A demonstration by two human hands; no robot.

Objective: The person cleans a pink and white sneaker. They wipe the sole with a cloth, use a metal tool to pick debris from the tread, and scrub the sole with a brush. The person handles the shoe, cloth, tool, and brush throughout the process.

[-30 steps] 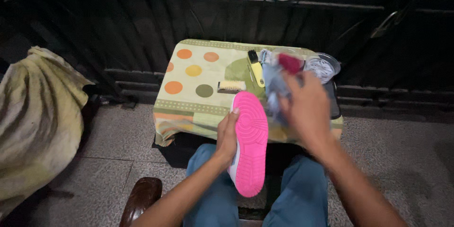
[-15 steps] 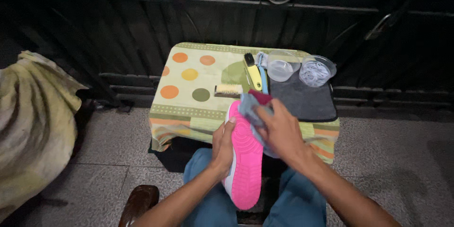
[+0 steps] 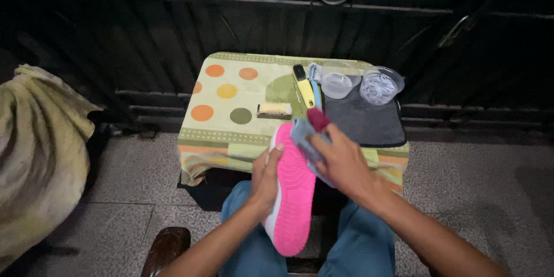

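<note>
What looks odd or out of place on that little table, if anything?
Nothing looks spilled or broken. The left hand holds a shoe pink sole up while the right hand presses a blue cloth on it. The spotted tablecloth hangs a little rumpled at the front.

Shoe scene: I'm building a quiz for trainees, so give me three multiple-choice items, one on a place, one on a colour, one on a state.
1. Where are the two clear cups?
A. far right of the table
B. on the floor
C. on the lap

2. What colour is the shoe sole?
A. black
B. pink
C. green

3. What is the right hand doing?
A. resting empty
B. holding a brush
C. pressing a cloth on the shoe

Answers: 1 A, they stand beside the dark mat; 2 B, the upturned sole is bright pink; 3 C, the cloth sits under its fingers while the left hand holds the shoe.
</note>
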